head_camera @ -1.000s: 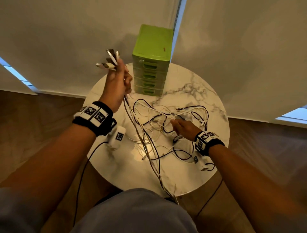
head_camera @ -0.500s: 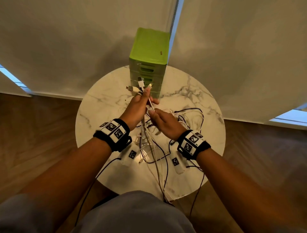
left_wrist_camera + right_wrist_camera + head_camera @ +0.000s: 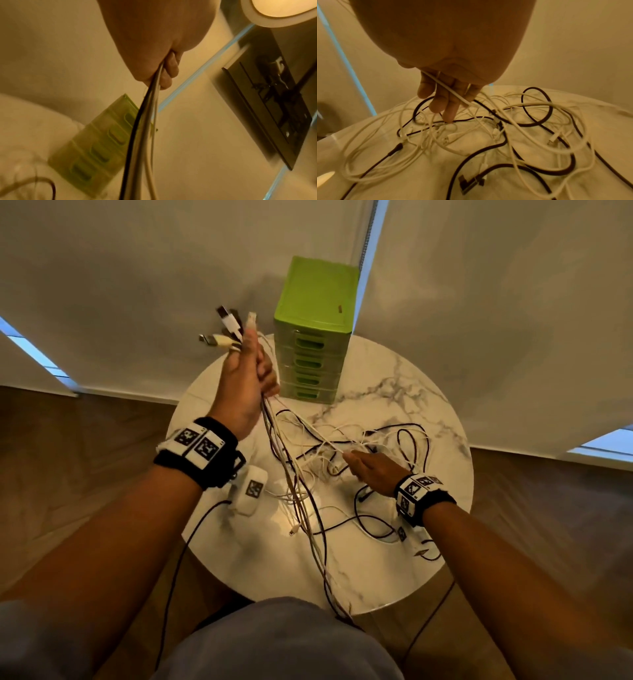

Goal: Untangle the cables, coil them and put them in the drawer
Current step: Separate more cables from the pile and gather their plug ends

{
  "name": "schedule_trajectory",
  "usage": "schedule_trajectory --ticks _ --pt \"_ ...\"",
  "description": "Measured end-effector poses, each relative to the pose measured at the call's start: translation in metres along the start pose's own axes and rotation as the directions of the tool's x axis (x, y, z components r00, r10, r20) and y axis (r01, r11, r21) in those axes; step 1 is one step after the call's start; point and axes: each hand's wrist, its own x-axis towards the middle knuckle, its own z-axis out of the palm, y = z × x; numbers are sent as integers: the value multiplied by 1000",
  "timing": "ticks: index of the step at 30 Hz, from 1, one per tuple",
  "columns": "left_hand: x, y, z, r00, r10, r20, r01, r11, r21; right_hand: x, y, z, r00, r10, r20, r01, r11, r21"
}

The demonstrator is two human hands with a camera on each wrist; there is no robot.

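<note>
The job is at the untangling stage, with nothing coiled and nothing stowed as far as these views show. The left hand (image 3: 244, 385) is raised above the left part of the round marble table (image 3: 394, 570), fingers curled tight round a bundle of cable ends (image 3: 228, 332); several plugs stick up above the fist, and the gathered strands (image 3: 147, 121) run down out of it, cross the table and hang over its near edge. So some ends have been collected and drawn roughly parallel (a fair start, in my judgement, but only a start). The rest of the cables (image 3: 370, 446), white and dark ones together, lie in a loose tangle across the middle and right of the tabletop, with loops crossing one another and a few plugs lying free among them. The right hand (image 3: 371, 470) is low over that tangle near the middle; the right wrist view shows one white cable (image 3: 447, 89) running across its curled fingers (image 3: 440, 100), apparently hooked by them, and a fingertip reaching down to the heap. The green drawer unit (image 3: 313, 337) stands at the far edge of the table with every drawer closed. Still to do: freeing each cable from the heap, coiling them one by one, opening a drawer and laying the coils inside.
</note>
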Motion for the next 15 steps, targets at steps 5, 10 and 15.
schedule_trajectory --ticks 5,10,15 --pt "0 0 -12 993 26 116 -64 942 330 10 -15 -17 955 105 -277 -60 984 167" --pt "-32 -52 1 954 -228 196 48 759 649 16 -67 -21 918 -11 -396 118 961 248" --pt "-33 -69 12 933 -331 143 234 859 455 7 -89 -13 916 -127 -381 266 902 340"
